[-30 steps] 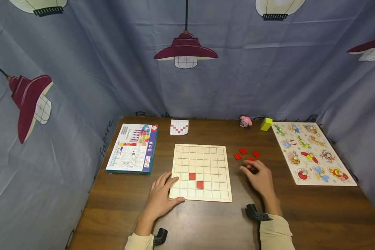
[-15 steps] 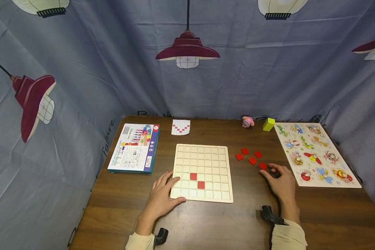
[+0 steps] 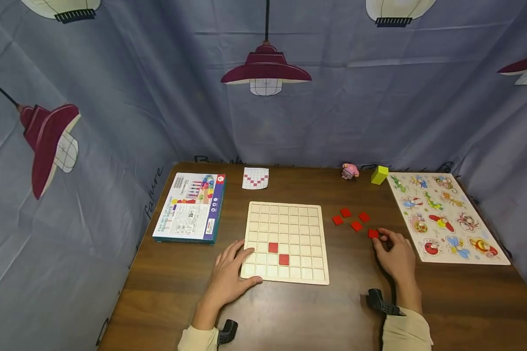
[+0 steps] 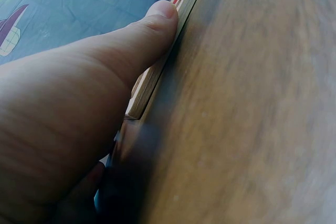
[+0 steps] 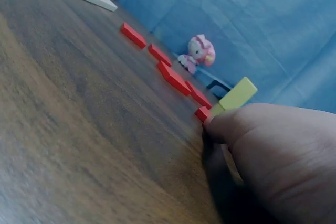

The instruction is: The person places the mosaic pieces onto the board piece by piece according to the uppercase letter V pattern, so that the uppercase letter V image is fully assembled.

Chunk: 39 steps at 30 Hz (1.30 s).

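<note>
Red tile meets right hand fingertips; wrist view closer.

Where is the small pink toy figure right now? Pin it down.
In the head view the small pink toy figure stands at the table's far edge, right of centre, just left of the yellow wooden block and beyond the loose red square tiles.

A staged play corner, not a lived-in room: a blue cloth backdrop printed with hanging lamps walls in the wooden tabletop on three sides. On it lie children's games: a grid board, a game box, an animal puzzle, a pink figurine and a yellow block.
</note>
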{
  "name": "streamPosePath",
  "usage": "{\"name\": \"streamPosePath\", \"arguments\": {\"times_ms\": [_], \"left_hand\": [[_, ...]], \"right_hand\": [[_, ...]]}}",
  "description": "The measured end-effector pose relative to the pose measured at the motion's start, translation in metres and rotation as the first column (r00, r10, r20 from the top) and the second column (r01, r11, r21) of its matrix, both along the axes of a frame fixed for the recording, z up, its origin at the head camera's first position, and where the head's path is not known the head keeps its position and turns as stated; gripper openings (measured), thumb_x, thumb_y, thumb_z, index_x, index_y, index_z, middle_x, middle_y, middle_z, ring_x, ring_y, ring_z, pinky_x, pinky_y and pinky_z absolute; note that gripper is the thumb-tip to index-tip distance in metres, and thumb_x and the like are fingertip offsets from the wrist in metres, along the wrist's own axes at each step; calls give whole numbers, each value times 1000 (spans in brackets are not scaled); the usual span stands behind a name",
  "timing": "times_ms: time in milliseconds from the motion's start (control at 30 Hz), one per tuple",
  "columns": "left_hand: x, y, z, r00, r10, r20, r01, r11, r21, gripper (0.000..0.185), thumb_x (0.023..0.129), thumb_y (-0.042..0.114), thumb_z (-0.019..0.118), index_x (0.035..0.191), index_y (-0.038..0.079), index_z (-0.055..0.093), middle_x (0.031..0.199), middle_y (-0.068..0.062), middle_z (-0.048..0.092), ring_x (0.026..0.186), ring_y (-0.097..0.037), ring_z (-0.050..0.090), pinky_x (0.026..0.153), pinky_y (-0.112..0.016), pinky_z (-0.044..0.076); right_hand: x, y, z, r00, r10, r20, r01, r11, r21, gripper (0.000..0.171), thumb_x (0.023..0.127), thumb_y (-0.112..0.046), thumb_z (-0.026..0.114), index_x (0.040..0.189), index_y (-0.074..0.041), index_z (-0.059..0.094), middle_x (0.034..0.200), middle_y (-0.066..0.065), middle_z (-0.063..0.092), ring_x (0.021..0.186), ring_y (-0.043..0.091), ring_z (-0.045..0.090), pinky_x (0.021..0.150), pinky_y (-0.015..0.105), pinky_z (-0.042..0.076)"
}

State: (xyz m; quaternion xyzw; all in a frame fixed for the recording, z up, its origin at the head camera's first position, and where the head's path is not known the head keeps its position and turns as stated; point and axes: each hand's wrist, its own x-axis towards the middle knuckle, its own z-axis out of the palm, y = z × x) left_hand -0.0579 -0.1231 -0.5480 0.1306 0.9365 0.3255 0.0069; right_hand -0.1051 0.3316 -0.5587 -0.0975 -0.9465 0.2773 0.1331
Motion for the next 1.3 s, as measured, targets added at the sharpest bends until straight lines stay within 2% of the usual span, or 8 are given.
{"name": "streamPosePath", "arguments": {"times_ms": [267, 533, 833, 1033, 1300], "left_hand": [[0, -1, -2, 1000, -5, -14, 5, 1000, 2, 79, 76, 57, 83, 143, 24, 57, 162, -8, 39, 150, -34, 34, 117, -62, 29], [-2, 0, 1, 1000, -2, -21, 2, 1000, 2, 78, 76, 56, 84, 142, 24, 58, 160, -9, 41, 149, -34, 35, 117, -62, 29], [0, 0, 2, 1000, 6, -8, -6, 1000, 2, 78, 76, 56, 84, 142, 24, 58, 160, -9, 41, 150, -34, 34, 117, -61, 29], [2, 1, 3, 1000, 3, 15, -3, 1000, 11, 78, 76, 55, 84, 143, 24, 58, 161, -9, 40, 151, -34, 33, 118, -61, 28], [2, 1, 2, 1000, 7, 5, -8, 1000, 11, 78, 75, 55, 85, 142, 23, 58, 160, -10, 41, 151, -35, 33, 118, -61, 29]], "right_hand": [[2, -2, 0, 1000, 23, 3, -23, 999, 33, 31, 100, -21, 65, 121, 2, 65, 107, 26, 62, 104, 45, 52, 89, 59, 40], [-1, -2, 0, 1000, 28, -13, -27, 999, 32, 33, 98, -17, 68, 125, 3, 64, 109, 27, 61, 105, 47, 52, 91, 60, 40], [1, -3, -2, 997, 58, -45, -56, 997, 51, 29, 99, -16, 67, 120, 5, 64, 108, 30, 62, 106, 49, 52, 95, 60, 39], [3, -1, -3, 998, 51, -39, -49, 997, 51, 32, 97, -15, 69, 122, 4, 64, 106, 27, 61, 102, 47, 53, 90, 60, 40], [3, -3, -2, 994, 83, -69, -79, 995, 66, 27, 97, -12, 68, 116, 7, 65, 96, 25, 60, 96, 47, 53, 86, 59, 38]]}}
